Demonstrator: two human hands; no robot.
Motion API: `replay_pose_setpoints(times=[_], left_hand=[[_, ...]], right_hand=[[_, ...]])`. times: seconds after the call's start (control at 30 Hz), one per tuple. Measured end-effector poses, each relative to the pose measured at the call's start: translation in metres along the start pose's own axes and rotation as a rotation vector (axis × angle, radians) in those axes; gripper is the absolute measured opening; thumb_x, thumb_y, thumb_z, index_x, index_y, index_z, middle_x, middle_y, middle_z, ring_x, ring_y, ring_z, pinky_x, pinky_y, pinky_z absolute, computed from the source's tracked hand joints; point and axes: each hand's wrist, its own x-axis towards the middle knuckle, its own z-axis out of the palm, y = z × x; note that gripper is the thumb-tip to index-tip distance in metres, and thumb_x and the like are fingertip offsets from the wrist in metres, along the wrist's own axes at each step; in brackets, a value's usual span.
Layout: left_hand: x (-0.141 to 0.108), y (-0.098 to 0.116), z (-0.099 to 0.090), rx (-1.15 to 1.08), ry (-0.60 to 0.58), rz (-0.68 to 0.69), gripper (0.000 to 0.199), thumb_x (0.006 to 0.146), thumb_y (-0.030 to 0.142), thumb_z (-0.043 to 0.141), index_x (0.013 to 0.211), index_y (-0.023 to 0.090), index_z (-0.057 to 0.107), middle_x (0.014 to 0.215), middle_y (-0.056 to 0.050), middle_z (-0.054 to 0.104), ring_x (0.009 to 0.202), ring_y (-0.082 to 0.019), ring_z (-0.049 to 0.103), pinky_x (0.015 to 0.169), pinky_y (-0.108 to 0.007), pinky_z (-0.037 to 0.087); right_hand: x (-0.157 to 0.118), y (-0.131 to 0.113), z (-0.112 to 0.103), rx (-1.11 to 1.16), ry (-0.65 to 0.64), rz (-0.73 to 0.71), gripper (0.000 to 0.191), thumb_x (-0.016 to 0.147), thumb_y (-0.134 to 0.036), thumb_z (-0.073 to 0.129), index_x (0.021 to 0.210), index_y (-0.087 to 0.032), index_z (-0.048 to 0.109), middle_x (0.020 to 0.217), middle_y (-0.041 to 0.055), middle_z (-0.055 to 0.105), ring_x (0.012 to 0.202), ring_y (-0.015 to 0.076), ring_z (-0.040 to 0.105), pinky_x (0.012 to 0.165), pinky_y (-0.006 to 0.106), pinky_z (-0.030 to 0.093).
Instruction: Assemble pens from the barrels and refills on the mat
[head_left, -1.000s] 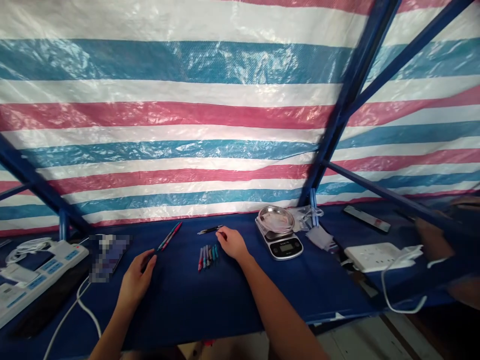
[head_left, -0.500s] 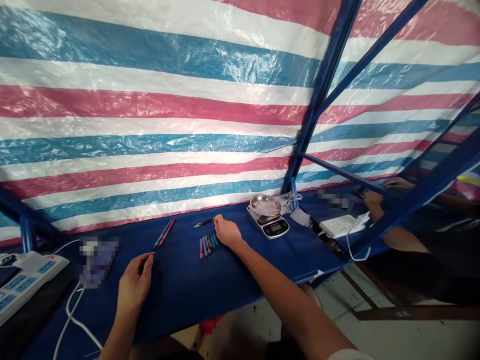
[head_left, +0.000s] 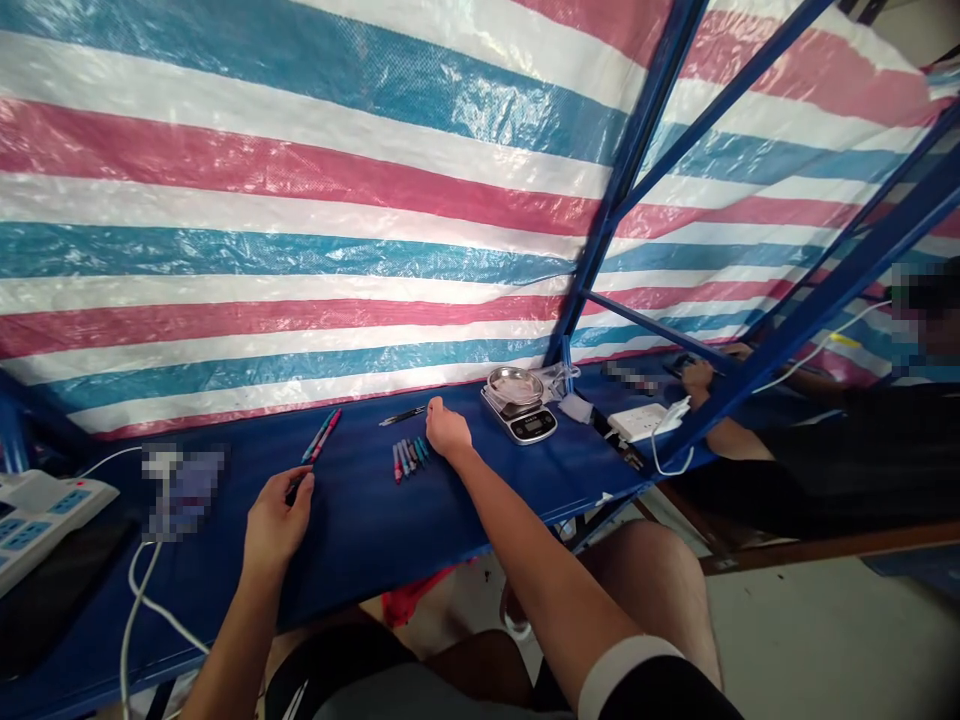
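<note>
My left hand (head_left: 279, 520) hovers at the table's left part, thumb and forefinger slightly apart and nothing visible between them. Just beyond its fingertips lie two pens, a teal one (head_left: 317, 436) and a pink-red one (head_left: 328, 434), side by side. My right hand (head_left: 450, 428) rests farther right with its fingers curled together; what they hold, if anything, is hidden. Dark slim pens (head_left: 401, 417) lie by its fingertips, whether touched I cannot tell. Left of the wrist, a row of several coloured pens (head_left: 409, 458) lies on the blue tabletop (head_left: 360, 530).
Right of my right hand stands a digital scale (head_left: 531, 428) with a metal bowl (head_left: 514, 386). Beyond it are a plastic bag (head_left: 555, 382), a white power strip (head_left: 637, 422) and another person's arm (head_left: 739, 440) behind a blue frame. A second power strip (head_left: 45, 520) and white cables (head_left: 142, 590) lie left.
The view has shifted, showing more of my lap and the other person. My left hand has moved nearer the teal and pink-red pens. My right hand stays by the dark pens.
</note>
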Motion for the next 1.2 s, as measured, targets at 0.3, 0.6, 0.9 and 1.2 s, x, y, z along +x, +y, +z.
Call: replay_pose_setpoints(times=[0.3, 0.6, 0.9, 1.2], left_hand=[[-0.039, 0.049, 0.004, 0.050, 0.110, 0.250, 0.036, 0.105, 0.051, 0.052, 0.110, 0.025, 0.076, 0.120, -0.010, 0.076, 0.125, -0.034, 0.066, 0.113, -0.048, 0.050], [0.029, 0.102, 0.034, -0.030, -0.183, 0.347, 0.038, 0.104, 0.054, 0.055, 0.115, 0.026, 0.078, 0.122, -0.008, 0.078, 0.119, -0.031, 0.070, 0.104, -0.042, 0.053], [0.107, 0.099, 0.091, 0.158, -0.521, 0.403, 0.040, 0.105, 0.049, 0.052, 0.081, 0.022, 0.067, 0.079, -0.005, 0.072, 0.075, -0.024, 0.066, 0.068, -0.033, 0.037], [0.097, 0.077, 0.093, 0.068, -0.464, 0.439, 0.046, 0.109, 0.052, 0.048, 0.075, 0.022, 0.056, 0.070, -0.001, 0.058, 0.066, -0.018, 0.053, 0.065, -0.031, 0.029]], right_hand=[[0.001, 0.005, 0.005, 0.029, 0.031, -0.033, 0.046, 0.118, -0.050, 0.018, 0.138, -0.018, 0.044, 0.112, 0.0140, 0.078, 0.098, 0.0302, 0.075, 0.087, 0.035, 0.047], [0.009, 0.015, 0.016, 0.074, 0.059, -0.062, 0.044, 0.118, -0.050, 0.023, 0.138, -0.021, 0.049, 0.109, 0.0113, 0.079, 0.095, 0.0284, 0.076, 0.085, 0.034, 0.047], [0.042, 0.040, 0.030, 0.380, 0.203, -0.005, 0.023, 0.109, -0.040, 0.053, 0.115, -0.024, 0.069, 0.094, 0.0047, 0.079, 0.087, 0.0239, 0.073, 0.076, 0.031, 0.048], [0.093, 0.055, 0.033, 0.585, 0.180, -0.495, 0.012, 0.100, -0.030, 0.068, 0.100, -0.022, 0.077, 0.102, 0.0058, 0.075, 0.091, 0.0206, 0.067, 0.090, 0.034, 0.053]])
